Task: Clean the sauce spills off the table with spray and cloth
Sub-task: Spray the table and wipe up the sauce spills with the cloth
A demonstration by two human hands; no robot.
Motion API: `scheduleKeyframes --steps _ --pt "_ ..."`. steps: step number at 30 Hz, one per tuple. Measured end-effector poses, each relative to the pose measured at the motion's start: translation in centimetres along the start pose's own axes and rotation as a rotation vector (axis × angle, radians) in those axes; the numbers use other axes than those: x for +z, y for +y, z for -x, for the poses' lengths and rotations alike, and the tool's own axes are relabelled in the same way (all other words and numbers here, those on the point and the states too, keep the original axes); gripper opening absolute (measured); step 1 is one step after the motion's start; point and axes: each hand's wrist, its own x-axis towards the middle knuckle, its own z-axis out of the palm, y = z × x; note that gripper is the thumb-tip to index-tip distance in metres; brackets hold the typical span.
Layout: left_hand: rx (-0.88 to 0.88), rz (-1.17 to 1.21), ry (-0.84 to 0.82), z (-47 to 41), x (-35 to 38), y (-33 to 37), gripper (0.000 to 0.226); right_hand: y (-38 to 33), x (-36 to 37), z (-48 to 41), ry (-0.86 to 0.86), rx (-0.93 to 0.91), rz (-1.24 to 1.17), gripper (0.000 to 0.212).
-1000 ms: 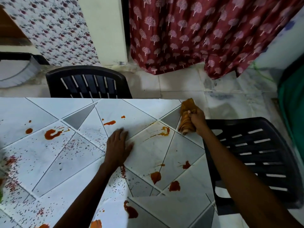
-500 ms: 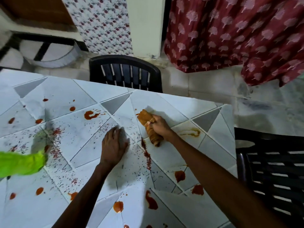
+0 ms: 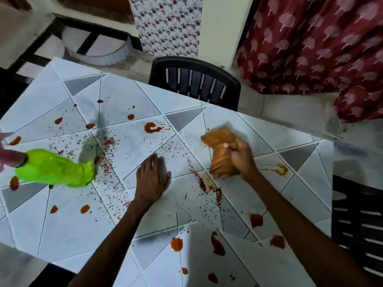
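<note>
Swept inward, the crumpled, sauce-stained orange cloth [image 3: 219, 151] sits gripped by right fingers [image 3: 238, 151]; left fingers [image 3: 153, 163] flat.

Head-worn wide-angle view, looking forward and steeply down over the counter [image 3: 124, 94]

The camera sits above the counter's near edge, close enough that the left hand [image 3: 153, 175] and right hand [image 3: 241, 160] reach mid-frame from the bottom edge; the counter runs tilted across the frame, its far edge meeting a black chair [image 3: 194, 79], with the floor [image 3: 290, 108] and a red curtain [image 3: 310, 48] beyond at the top, and the frame's margins are blurred
</note>
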Motion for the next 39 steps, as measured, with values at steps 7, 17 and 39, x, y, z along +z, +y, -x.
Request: scheduleKeyframes --steps 7,17,39 --pt "-0.017 0.052 0.079 0.3 -0.6 -2.5 0.064 -2.0 -0.6 -9.5 0.1 0.097 0.118 0.047" --pt "-0.09 0.092 0.056 2.0 -1.3 -6.1 0.068 -3.8 15.3 -5.2 -0.364 -0.023 0.205 0.052" --pt "0.009 0.107 0.041 5.2 -0.2 -3.0 0.073 3.3 -4.2 8.0 0.094 0.189 0.008 0.03"
